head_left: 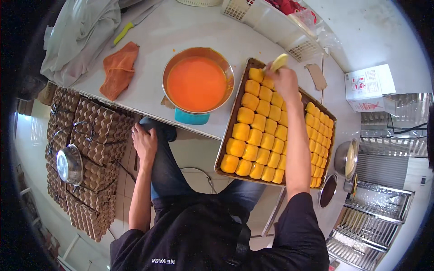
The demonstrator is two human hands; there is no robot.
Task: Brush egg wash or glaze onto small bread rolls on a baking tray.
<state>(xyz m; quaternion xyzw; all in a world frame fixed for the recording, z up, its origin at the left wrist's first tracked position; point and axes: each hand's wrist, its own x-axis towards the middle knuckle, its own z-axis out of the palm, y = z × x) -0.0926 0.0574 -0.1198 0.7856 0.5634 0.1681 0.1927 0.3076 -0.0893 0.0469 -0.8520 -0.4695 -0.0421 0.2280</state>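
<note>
My right hand [285,83] is closed around a brush with a pale yellow handle [280,62], over the far side of a dark baking tray [223,151]. Its bristle end is hidden by my fingers. Rows of small glossy yellow buns [258,122] fill the tray, packed against one another; my forearm covers some of them. To the left of the tray, a metal bowl [167,94] holds smooth orange liquid [196,84] and rests on a turquoise base [192,117]. My left hand [144,142] lies on my left knee, holding nothing, its fingers loosely extended.
An orange cloth [119,71] and a green-handled knife [123,34] lie at the table's left. White plastic crates [280,27] line the back. Stacked egg trays [86,162] stand left of my leg, with a metal bowl [69,165] on them. More bowls [346,159] sit right of the tray.
</note>
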